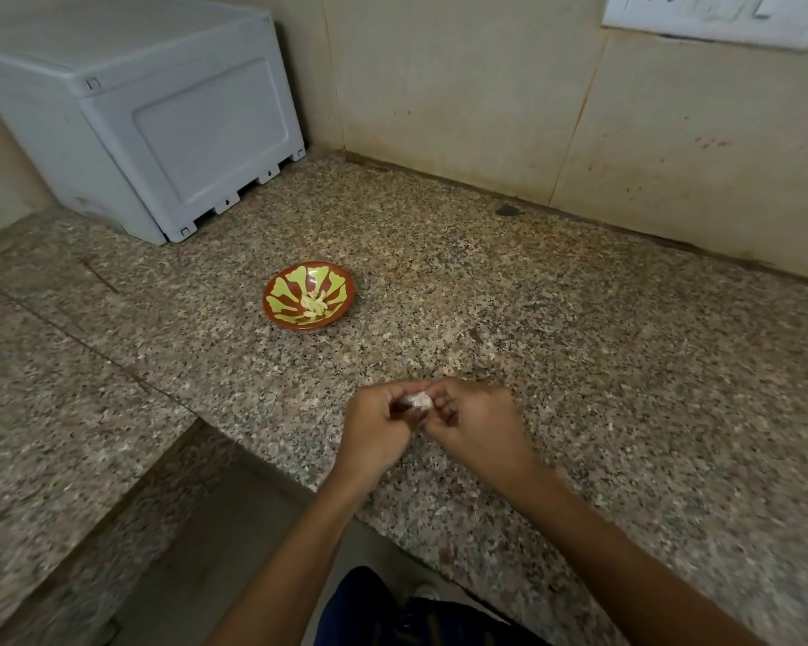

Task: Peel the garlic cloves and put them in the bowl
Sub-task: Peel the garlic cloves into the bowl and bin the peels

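A small red bowl [278,314] with a yellow-green pattern sits on the speckled granite counter, with several pale peeled garlic cloves [315,304] in its middle. Nearer to me, above the counter's front edge, my left hand [375,435] and my right hand [474,421] meet with curled fingers. Together they pinch a whitish piece of garlic [420,400] with papery skin, mostly hidden by the fingers.
A grey plastic crate [159,114] stands at the back left against the wall. Tiled walls close off the back, with a switch plate [719,16] at the top right. The counter [602,342] steps down on the left.
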